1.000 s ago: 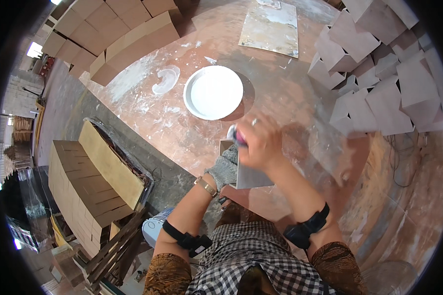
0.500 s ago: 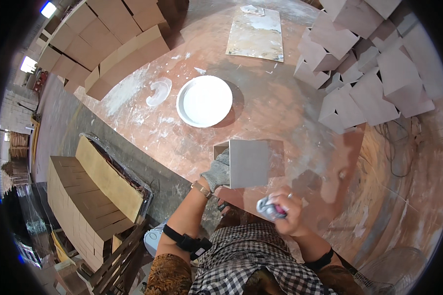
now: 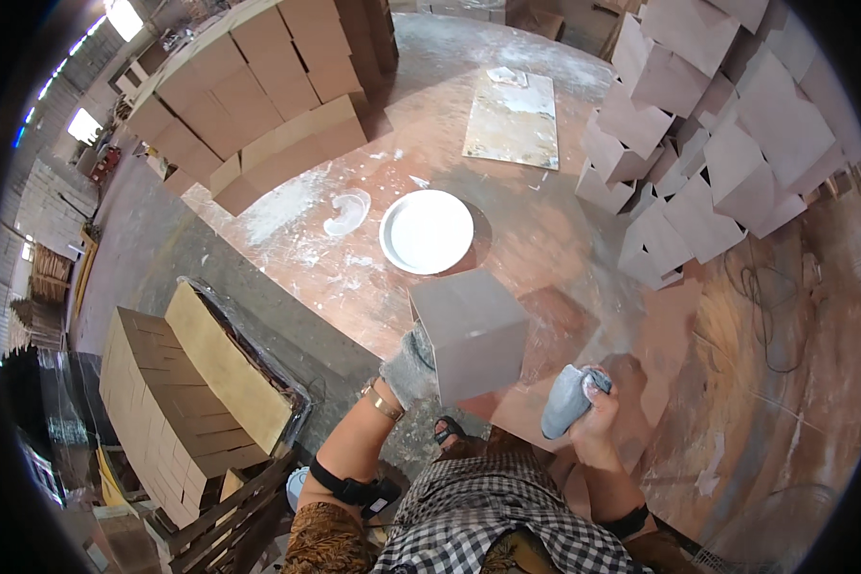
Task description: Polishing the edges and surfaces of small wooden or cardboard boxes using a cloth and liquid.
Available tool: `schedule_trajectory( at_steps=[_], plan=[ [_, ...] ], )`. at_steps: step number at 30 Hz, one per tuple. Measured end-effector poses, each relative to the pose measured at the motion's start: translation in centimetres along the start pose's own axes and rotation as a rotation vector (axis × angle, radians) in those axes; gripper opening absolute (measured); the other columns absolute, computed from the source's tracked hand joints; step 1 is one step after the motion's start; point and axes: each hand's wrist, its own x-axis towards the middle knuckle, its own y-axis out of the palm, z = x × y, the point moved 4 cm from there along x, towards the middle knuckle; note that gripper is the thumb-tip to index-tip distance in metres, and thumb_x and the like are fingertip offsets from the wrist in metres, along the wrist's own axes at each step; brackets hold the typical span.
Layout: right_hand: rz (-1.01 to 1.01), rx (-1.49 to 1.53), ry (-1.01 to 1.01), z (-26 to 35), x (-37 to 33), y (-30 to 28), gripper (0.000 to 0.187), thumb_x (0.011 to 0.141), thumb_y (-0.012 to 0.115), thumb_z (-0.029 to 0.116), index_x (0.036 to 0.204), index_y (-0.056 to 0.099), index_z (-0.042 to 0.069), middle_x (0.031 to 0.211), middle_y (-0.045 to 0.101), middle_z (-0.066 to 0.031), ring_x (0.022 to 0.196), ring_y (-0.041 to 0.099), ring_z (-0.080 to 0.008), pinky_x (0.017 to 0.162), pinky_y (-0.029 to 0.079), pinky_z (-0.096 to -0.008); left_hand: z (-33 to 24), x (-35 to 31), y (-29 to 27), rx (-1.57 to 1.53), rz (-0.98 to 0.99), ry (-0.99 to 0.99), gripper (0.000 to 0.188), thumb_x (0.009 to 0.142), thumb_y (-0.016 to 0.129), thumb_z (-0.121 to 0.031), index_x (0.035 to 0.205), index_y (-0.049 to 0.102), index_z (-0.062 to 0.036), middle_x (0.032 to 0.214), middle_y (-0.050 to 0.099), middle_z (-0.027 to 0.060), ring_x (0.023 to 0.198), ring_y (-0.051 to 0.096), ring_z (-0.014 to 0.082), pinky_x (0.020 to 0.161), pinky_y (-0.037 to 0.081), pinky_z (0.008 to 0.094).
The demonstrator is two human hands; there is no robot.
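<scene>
Close by, my right grip (image 3: 598, 407) is curled around a bunched grey cloth (image 3: 564, 402), soft and limp, easily squeezed anywhere. My gloved left grip (image 3: 409, 368) is at the open left side of a grey box (image 3: 474, 330), fingers hidden inside, so I can't tell whether they're spread or pinching its wall. The box sits tilted at the counter's (image 3: 536, 220) near edge; whether a corner touches down, I can't tell. I'd judge it light and stiff, its flat faces perhaps slippery, its corners easily dented; holding from within the opening keeps the outer faces free.

Beyond it the counter is reddish, smeared with white and probably dusty. A round white basin (image 3: 390, 247) stands just past the box, a translucent curved piece (image 3: 359, 203) left of it. Farther back lies a stained board (image 3: 507, 134).

Grey boxes (image 3: 717, 182) are piled on the right, brown cartons (image 3: 249, 86) stacked on the left. Past a concrete floor (image 3: 206, 273), bright windows (image 3: 83, 125) light the far wall.
</scene>
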Motion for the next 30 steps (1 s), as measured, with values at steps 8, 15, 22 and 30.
schedule_trajectory(
  at_steps=[8, 15, 22, 30],
  plan=[
    [-0.025, 0.047, -0.002, -0.4, -1.0, 1.1, 0.019, 0.067, 0.053, 0.001, 0.086, 0.057, 0.001, 0.084, 0.058, -0.0055, 0.079, 0.055, -0.0165, 0.078, 0.044, -0.0284, -2.4, 0.1, -1.7, -1.251, -0.025, -0.325, 0.048, 0.091, 0.037, -0.032, 0.135, 0.031, -0.0112, 0.135, 0.038, 0.0093, 0.124, 0.036, 0.0225, 0.104, 0.029, 0.0363],
    [0.253, -0.168, -0.373, 6.1, -1.5, 8.7, 0.016, 0.067, 0.054, 0.001, 0.083, 0.056, 0.0, 0.08, 0.058, -0.0068, 0.073, 0.053, -0.0171, 0.07, 0.042, -0.0276, -1.9, -1.8, 0.4, -1.468, -0.062, -0.291, 0.048, 0.094, 0.031, -0.03, 0.136, 0.028, -0.0084, 0.138, 0.033, 0.0088, 0.125, 0.036, 0.0225, 0.106, 0.026, 0.0354],
    [0.517, -1.239, -0.649, 6.0, -4.2, 16.5, 0.015, 0.068, 0.059, 0.007, 0.082, 0.056, 0.002, 0.077, 0.057, -0.0153, 0.071, 0.056, -0.0296, 0.063, 0.044, -0.0361, -3.7, -0.6, 1.5, -0.09, 0.07, -0.156, 0.048, 0.082, 0.047, -0.028, 0.125, 0.046, -0.0057, 0.126, 0.046, 0.0155, 0.121, 0.038, 0.0322, 0.104, 0.026, 0.0418],
    [0.957, 0.169, 0.045, 7.8, -7.2, 15.5, 0.029, 0.067, 0.065, 0.026, 0.088, 0.056, 0.007, 0.082, 0.054, -0.0084, 0.078, 0.053, -0.0247, 0.064, 0.044, -0.0351, -5.5, -1.0, 2.0, 0.359, 0.024, 0.035, 0.048, 0.083, 0.046, -0.028, 0.125, 0.046, -0.0057, 0.127, 0.046, 0.0155, 0.122, 0.038, 0.0326, 0.104, 0.024, 0.0439]
  ],
)
